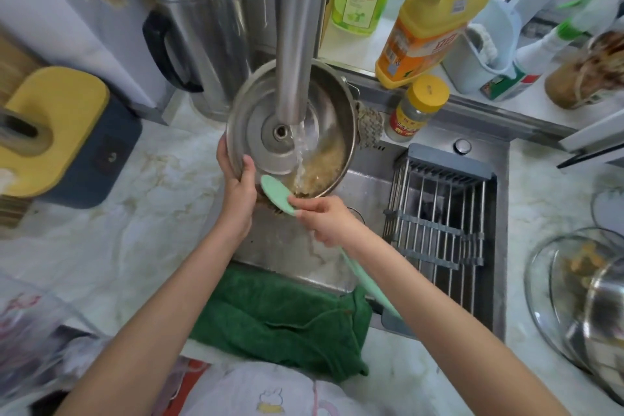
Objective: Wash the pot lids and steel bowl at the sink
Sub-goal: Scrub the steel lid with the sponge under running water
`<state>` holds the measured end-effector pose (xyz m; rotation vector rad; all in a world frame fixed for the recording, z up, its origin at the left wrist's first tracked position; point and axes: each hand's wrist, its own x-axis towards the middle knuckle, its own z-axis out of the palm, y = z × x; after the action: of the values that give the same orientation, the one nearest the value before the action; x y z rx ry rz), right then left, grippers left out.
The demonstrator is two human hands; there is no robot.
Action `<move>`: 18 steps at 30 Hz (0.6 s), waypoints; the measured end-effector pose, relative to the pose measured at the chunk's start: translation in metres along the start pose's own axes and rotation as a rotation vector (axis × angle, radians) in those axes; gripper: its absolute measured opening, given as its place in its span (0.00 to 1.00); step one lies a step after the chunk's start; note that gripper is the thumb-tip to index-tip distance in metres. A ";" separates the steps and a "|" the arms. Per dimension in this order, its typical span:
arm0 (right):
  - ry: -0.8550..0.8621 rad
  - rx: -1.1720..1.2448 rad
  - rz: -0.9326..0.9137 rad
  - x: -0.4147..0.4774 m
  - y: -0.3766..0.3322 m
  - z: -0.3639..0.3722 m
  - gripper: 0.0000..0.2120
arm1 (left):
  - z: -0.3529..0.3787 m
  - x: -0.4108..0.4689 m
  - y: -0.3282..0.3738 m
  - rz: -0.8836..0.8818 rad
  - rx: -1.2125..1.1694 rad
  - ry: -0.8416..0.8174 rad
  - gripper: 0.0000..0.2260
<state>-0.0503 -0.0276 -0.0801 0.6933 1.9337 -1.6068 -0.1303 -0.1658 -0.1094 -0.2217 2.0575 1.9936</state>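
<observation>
A round steel pot lid [260,118] is tilted over the sink [499,213] under the tap [293,44], underside toward me. Water runs from the tap onto its foamy lower right part. My left hand [238,192] grips the lid's lower left rim, thumb on the inside. My right hand [326,219] holds a mint-green long-handled brush [277,194], its head at the lid's bottom edge, bristles facing away. A glass lid [553,294] and a steel bowl [607,311] lie on the counter at the right.
A metal rack [435,230] spans the right half of the sink. A green towel [287,314] hangs over the sink's front edge. Detergent bottles [418,30] stand behind the sink, a steel kettle [202,37] at the back left, a yellow-topped box [57,132] on the left counter.
</observation>
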 end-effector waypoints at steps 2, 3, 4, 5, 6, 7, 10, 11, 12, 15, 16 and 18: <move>0.218 -0.428 -0.064 0.002 0.004 -0.012 0.17 | -0.002 0.002 0.000 0.004 -0.080 0.045 0.21; 0.308 -0.637 -0.075 0.006 0.006 -0.018 0.18 | -0.003 0.002 -0.002 0.007 -0.097 0.046 0.22; 0.381 -0.813 -0.080 0.007 0.006 -0.024 0.19 | -0.002 0.001 -0.002 0.013 -0.096 0.034 0.22; 0.434 -0.942 -0.084 0.010 0.007 -0.028 0.21 | -0.001 0.001 -0.004 0.016 -0.099 0.023 0.22; 0.471 -1.006 -0.085 0.011 0.007 -0.029 0.23 | 0.000 0.001 -0.004 0.009 -0.101 0.021 0.23; 0.496 -1.002 -0.087 0.012 0.008 -0.028 0.23 | 0.002 0.001 -0.004 0.000 -0.109 0.030 0.23; 0.444 -0.707 -0.093 0.009 0.012 -0.008 0.20 | 0.006 0.003 -0.004 0.023 -0.084 0.056 0.24; 0.381 -0.552 -0.095 0.006 0.010 0.004 0.19 | 0.007 0.002 -0.005 0.041 -0.053 0.049 0.25; 0.307 -0.382 -0.093 0.002 0.007 0.016 0.17 | 0.009 0.000 -0.006 0.058 -0.022 0.037 0.26; 0.142 0.019 -0.066 0.000 -0.006 0.031 0.17 | 0.011 -0.005 -0.011 0.029 -0.009 0.042 0.23; 0.094 0.057 -0.054 -0.001 -0.010 0.026 0.17 | 0.011 -0.006 -0.010 0.009 -0.014 0.044 0.22; 0.019 -0.030 -0.051 -0.001 -0.013 0.011 0.17 | 0.008 -0.005 -0.011 -0.009 -0.050 0.032 0.21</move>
<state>-0.0580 -0.0407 -0.0715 0.6544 2.0000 -1.6033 -0.1219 -0.1583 -0.1189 -0.2741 2.0241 2.0503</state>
